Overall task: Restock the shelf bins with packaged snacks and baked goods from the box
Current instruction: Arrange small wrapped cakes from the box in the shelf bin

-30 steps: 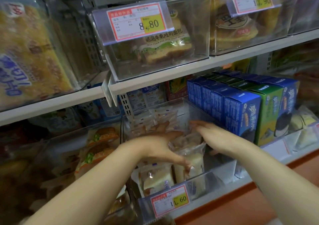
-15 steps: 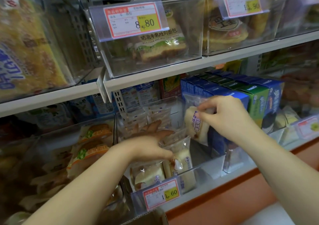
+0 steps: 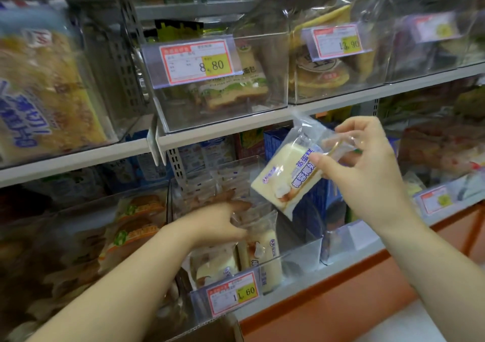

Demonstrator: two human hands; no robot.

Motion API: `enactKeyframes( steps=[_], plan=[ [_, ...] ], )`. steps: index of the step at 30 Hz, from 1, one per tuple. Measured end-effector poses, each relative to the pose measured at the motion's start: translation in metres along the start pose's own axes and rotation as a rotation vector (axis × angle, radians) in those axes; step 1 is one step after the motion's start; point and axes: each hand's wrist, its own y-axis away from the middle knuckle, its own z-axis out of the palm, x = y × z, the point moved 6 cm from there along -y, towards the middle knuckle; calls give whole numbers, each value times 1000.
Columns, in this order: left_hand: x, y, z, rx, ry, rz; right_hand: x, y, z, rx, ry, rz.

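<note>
My right hand (image 3: 364,173) pinches the clear wrapper end of a pale yellow packaged cake (image 3: 286,176) and holds it tilted in the air, above the clear bin (image 3: 301,255) on the lower shelf. My left hand (image 3: 217,223) reaches into that bin and rests on the wrapped cakes (image 3: 262,247) standing there; its fingertips are partly hidden among the wrappers. The bin's front carries a 1.60 price tag (image 3: 232,295). A cardboard box edge (image 3: 210,328) shows at the bottom of the view.
Blue biscuit boxes (image 3: 315,210) stand right of the bin. A bin of orange-green wrapped buns (image 3: 136,226) sits to its left. The upper shelf (image 3: 236,129) holds clear bins with sandwich bread (image 3: 231,92), flat cakes (image 3: 328,73) and a large bread bag (image 3: 44,92).
My right hand has lifted a packaged cake out of the lower bin, up and to the right. My left hand has stayed in the bin on the other cakes.
</note>
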Motion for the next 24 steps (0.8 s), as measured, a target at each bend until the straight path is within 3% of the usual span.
enactKeyframes(
  steps=[4,9,11,13,15,19,24],
  plan=[
    [11,17,-15,115,105,69,20,9,15,-41,-213,211],
    [15,39,-23,131,634,208,38,25,39,-52,-472,390],
    [16,42,-29,274,720,219,40,31,50,-165,-417,405],
    [13,46,-37,454,758,183,42,32,52,-308,-151,366],
    [10,49,-44,585,752,154,42,27,46,-340,5,323],
    [14,50,-60,817,516,150,34,14,33,-194,80,156],
    [24,19,-64,870,196,137,49,12,49,-336,339,33]
  ],
)
